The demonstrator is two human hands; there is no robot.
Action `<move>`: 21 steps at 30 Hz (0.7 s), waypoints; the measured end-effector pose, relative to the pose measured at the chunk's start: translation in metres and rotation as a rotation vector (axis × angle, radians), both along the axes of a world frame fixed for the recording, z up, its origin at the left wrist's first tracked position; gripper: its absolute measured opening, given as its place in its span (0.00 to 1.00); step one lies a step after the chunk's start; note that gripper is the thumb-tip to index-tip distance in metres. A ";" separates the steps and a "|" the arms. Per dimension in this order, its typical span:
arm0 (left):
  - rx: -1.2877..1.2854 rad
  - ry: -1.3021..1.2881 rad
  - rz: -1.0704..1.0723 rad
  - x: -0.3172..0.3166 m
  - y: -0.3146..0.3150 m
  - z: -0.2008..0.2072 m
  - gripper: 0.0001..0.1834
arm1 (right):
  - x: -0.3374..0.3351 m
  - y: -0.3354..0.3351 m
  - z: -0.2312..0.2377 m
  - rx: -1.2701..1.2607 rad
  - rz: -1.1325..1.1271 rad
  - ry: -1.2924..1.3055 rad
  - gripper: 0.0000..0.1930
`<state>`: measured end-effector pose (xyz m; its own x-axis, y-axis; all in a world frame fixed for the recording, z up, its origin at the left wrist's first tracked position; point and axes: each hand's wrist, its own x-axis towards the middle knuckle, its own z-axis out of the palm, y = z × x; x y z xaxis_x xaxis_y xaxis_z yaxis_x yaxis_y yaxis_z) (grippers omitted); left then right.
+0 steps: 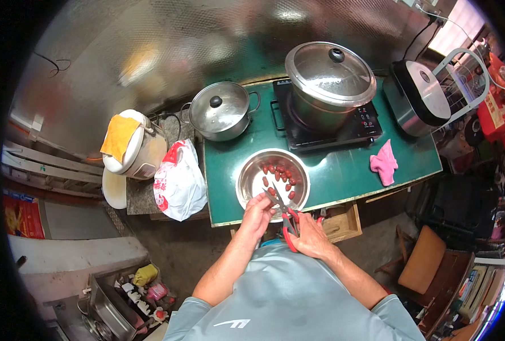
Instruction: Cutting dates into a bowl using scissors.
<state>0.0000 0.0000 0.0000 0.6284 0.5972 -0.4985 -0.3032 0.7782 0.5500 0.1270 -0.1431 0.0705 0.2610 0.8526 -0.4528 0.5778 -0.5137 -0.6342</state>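
A steel bowl (243,173) stands at the front edge of the green table, with several red dates (282,169) lying in it. Over the bowl's near side, my left hand (257,215) pinches one red date (271,191) between its fingertips. My right hand (312,236) is wrapped round the red and black handles of a pair of scissors (287,220). The blades are parted and point away from me, right beside the pinched date. Whether they touch it, I cannot tell.
Behind the bowl, a large lidded pot (329,85) sits on a black induction cooker (343,135). A smaller lidded pot (219,111) is to its left. A pink cloth (383,163) and a rice cooker (417,96) are at right; a white plastic bag (183,182) lies left. Below, a wooden drawer (343,223) stands out.
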 end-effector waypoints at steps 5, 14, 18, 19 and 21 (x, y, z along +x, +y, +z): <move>-0.031 0.000 0.014 0.004 -0.003 0.004 0.10 | 0.000 -0.002 -0.010 0.059 -0.036 -0.020 0.30; -0.038 0.035 0.029 0.005 0.000 0.001 0.10 | 0.003 0.005 -0.009 0.038 -0.040 0.049 0.29; -0.022 0.068 0.038 0.005 0.000 0.004 0.08 | 0.006 0.004 -0.009 0.045 -0.053 0.091 0.27; -0.008 0.087 0.039 0.005 0.001 0.005 0.08 | 0.009 0.004 -0.009 0.042 -0.052 0.120 0.26; 0.009 0.106 0.039 0.005 0.002 0.007 0.07 | 0.012 0.004 -0.010 0.043 -0.053 0.150 0.25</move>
